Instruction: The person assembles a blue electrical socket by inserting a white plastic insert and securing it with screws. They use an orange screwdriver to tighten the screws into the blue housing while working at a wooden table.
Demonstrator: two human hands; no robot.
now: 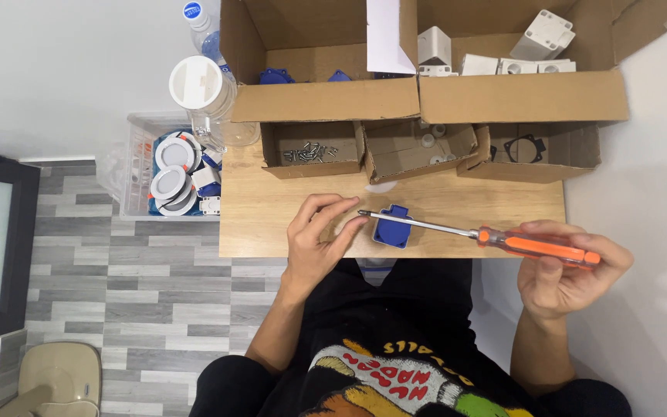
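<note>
- Head view: the right hand [569, 270] is wrapped round the orange handle of a screwdriver [496, 238], holding it almost level above the wooden table [272, 216], well clear of the boxes.
- Its long axis runs across the table; the tip points to the person's left, meeting the left hand's fingertips [357, 224], which appear to steady it. That hand [314, 239] is otherwise loosely open, gripping nothing.
- A blue plastic part [391, 225] lies on the table just under the shaft, near the front edge.
- Behind, a small cardboard tray [312, 150] keeps screws within reach.
</note>
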